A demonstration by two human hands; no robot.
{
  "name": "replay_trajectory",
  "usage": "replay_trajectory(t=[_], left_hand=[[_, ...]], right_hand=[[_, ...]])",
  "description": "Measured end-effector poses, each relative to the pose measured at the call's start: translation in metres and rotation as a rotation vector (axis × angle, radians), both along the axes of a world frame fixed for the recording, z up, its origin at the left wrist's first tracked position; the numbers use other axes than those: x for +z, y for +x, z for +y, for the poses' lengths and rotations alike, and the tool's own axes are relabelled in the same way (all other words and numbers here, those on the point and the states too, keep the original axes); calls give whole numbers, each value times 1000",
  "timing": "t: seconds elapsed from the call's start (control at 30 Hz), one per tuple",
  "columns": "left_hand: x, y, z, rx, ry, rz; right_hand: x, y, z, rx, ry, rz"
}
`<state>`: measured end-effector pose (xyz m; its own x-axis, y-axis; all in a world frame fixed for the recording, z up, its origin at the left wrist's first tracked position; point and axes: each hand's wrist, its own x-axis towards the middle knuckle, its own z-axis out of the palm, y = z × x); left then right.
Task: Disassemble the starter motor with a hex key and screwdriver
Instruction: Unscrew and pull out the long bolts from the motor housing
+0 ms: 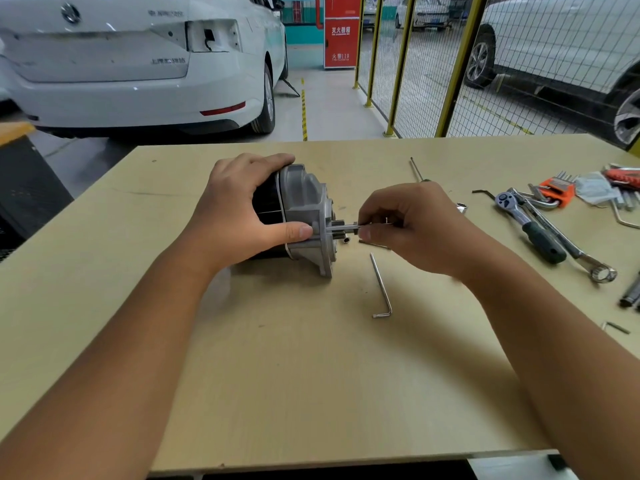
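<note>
On the tan table point(311, 375), near the middle, the starter motor point(301, 216) lay on its side. Its grey metal end faced 3 o'clock and its black body faced 9 o'clock. The left hand point(242, 206) was wrapped around the black body, with the thumb pressed on the grey edge. The right hand point(412, 226) sat at 3 o'clock from the motor. Its fingers were pinched shut on a thin hex key point(349, 229), and the key's tip reached the grey end. Another hex key point(381, 289) lay loose on the table at 5 o'clock from the motor. A ratchet wrench point(530, 230) and an orange hex key set point(557, 188) lay well apart at 3 o'clock. A white car point(138, 64) stood behind the table at 11 o'clock.
</note>
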<state>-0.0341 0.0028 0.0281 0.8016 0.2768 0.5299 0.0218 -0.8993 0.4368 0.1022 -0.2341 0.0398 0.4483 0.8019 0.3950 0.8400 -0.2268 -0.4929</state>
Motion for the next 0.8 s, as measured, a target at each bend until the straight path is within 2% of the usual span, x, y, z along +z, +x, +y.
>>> replay_trajectory(t=[0.8], left_hand=[[0,0,0,-3,0,10]], right_hand=[[-4,0,5,-59,13,-53]])
